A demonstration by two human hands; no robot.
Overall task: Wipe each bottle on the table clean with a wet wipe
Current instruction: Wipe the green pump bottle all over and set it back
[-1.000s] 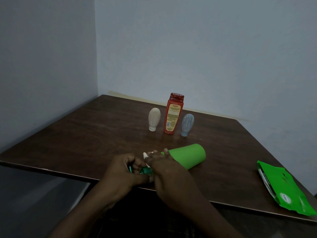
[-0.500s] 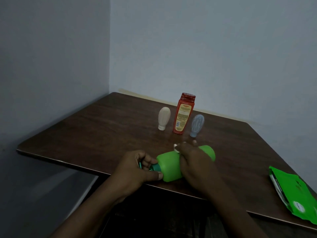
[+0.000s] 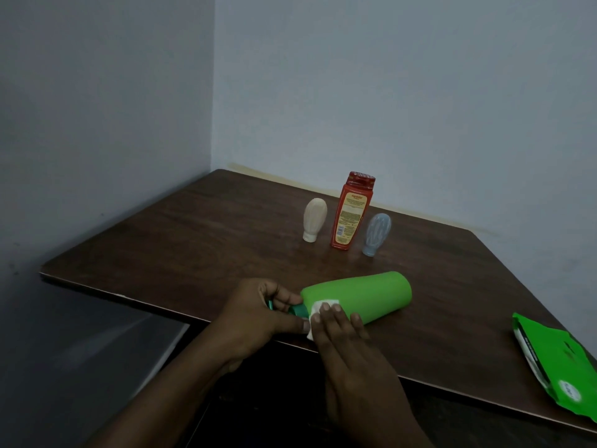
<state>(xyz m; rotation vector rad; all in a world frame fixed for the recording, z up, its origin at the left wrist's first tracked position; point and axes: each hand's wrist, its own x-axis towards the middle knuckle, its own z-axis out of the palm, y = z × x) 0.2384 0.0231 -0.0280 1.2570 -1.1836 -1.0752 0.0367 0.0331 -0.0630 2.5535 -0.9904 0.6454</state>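
Wiping the green bottle (image 3: 365, 295) is the step we judge to be in hand. It lies on its side near the front edge of the table (image 3: 193, 240), base pointing away to the right, dark green cap (image 3: 298, 310) toward us.

Change: half a second ago the right hand (image 3: 342, 337) sat over the middle of the bottle's body; now it has slid back to the shoulder, just beside the cap. Its fingers are straight and flat, pressing the white wet wipe (image 3: 318, 307) onto the plastic; they press it, with no pinch that we can see. The left hand (image 3: 258, 315) has stayed put, fingers curled round the cap, steadying the bottle.

We read that as back-and-forth strokes along this one bottle, so the first of four is only partly done. The far side and base look untouched.

Three bottles wait upright, well behind: a cream squeeze bottle (image 3: 314, 219), a red bottle (image 3: 352, 211) and a pale blue squeeze bottle (image 3: 375, 232), side by side.

Surface: dark brown wood-grain top, matte. A green wipes pack (image 3: 555, 360) lies at the right edge. Room: dim, plain pale walls (image 3: 420, 92) meeting in a corner behind the table.
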